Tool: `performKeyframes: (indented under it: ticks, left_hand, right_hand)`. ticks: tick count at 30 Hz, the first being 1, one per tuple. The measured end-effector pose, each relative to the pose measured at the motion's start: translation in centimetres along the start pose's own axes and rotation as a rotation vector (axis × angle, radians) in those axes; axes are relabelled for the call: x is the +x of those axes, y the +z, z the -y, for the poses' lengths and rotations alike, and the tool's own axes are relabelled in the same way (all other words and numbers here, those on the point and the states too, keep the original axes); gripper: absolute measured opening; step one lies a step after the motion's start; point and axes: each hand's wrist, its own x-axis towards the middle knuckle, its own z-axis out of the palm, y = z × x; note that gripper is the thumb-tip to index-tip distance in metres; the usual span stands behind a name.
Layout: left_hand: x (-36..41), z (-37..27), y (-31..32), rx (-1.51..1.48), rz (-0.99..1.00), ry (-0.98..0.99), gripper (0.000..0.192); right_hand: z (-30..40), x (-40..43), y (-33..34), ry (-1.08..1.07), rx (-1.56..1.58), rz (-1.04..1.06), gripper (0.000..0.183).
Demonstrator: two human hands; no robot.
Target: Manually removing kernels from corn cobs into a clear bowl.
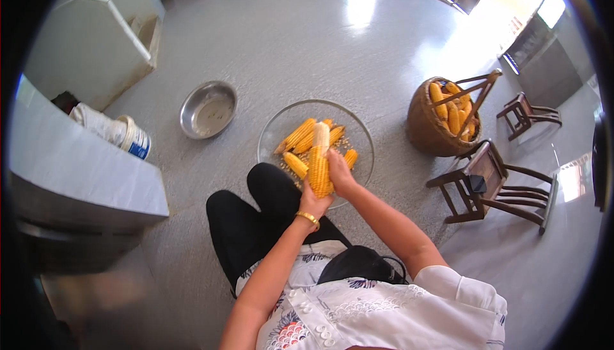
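Note:
An ear of dried corn (318, 170) stands tilted between my hands, yellow kernels on its lower part and bare pale cob at its upper end. My left hand (314, 200), with a gold bracelet at the wrist, grips its lower end. Against its right side presses my right hand (341, 172), the thumb near the border between kernels and bare cob. Beneath them on the floor lies a wide, round, clear basin (367, 134). Several corn ears (300, 136) rest in it among loose kernels (341, 146). The hands hide part of the basin's near side.
A steel bowl (211, 112) sits on the floor at the left, beyond a white bucket (136, 140). To the right stands a woven basket (422, 127) of corn ears with a wooden handle. Two small wooden chairs (494, 172) are beside it, a dark object on the nearer seat.

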Motion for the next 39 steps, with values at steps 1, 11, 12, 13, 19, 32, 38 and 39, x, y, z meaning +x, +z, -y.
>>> performKeyframes:
  ticks: [1,11,12,13,19,32,38,39]
  left_hand:
    - [0.0,0.2,-0.2,-0.055,0.018,-0.065,0.083]
    - [-0.7,0.0,0.7,0.553,-0.178,0.276,0.083]
    - [-0.6,0.0,0.6,0.554,-0.176,0.279,0.083]
    - [-0.4,0.0,0.5,0.369,-0.111,0.146,0.085]
    - [-0.5,-2.1,0.3,0.102,-0.084,-0.162,0.086]
    - [0.5,-0.3,0.4,0.120,-0.130,-0.095,0.082]
    - [-0.4,-2.1,0.5,0.043,-0.093,-0.157,0.084]
    - [-0.4,-2.2,0.5,0.042,-0.092,-0.157,0.084]
  right_hand:
    - [-0.3,0.1,0.1,0.000,0.032,0.000,0.036]
    - [2.6,-0.3,0.4,0.066,0.113,-0.027,0.036]
    - [2.0,0.1,0.1,0.037,0.086,-0.032,0.035]
    - [0.7,0.8,-0.1,0.034,0.088,-0.032,0.035]
    - [0.1,1.1,1.2,-0.109,-0.309,-0.178,0.044]
    - [2.5,-1.2,1.2,0.081,0.106,0.083,0.034]
    - [0.1,0.1,0.5,-0.088,-0.202,-0.057,0.031]
    - [0.4,0.0,0.5,-0.142,-0.292,-0.056,0.032]
